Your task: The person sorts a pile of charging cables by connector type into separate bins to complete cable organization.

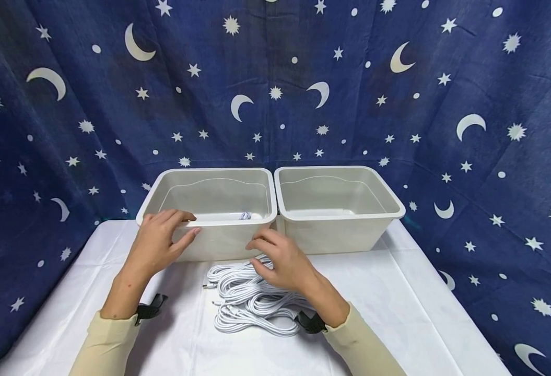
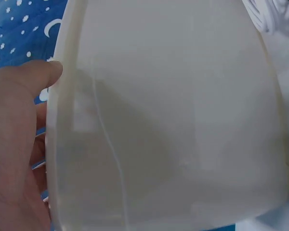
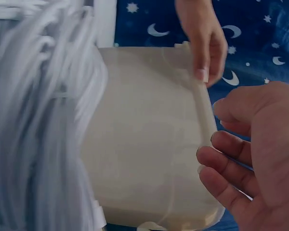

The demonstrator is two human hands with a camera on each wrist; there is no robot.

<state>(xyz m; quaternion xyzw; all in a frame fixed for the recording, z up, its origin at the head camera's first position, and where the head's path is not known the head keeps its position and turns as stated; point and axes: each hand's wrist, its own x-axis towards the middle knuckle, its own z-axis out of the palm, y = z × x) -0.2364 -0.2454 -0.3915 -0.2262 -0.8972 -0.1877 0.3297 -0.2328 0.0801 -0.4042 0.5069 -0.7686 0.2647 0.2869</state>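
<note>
My left hand [image 1: 157, 243] holds the front rim of the left grey plastic bin [image 1: 228, 243], thumb outside and fingers reaching over the edge. In the left wrist view the thumb [image 2: 48, 74] lies at the rim, the other fingers behind it. Several coiled white cables [image 1: 242, 284] lie heaped on the table before this bin, small plugs showing at their left. Over the heap, close to the bin's front right corner, my right hand [image 1: 282, 261] has loosely bent fingers with nothing between them. A small pale blue-and-white item [image 1: 245, 215] sits inside the left bin.
A second grey bin [image 1: 341, 230] stands beside the first on the right, a narrow gap between them. White cloth [image 1: 378, 303] covers the table. A dark blue curtain [image 1: 275, 125] with moons and stars hangs behind and along both sides.
</note>
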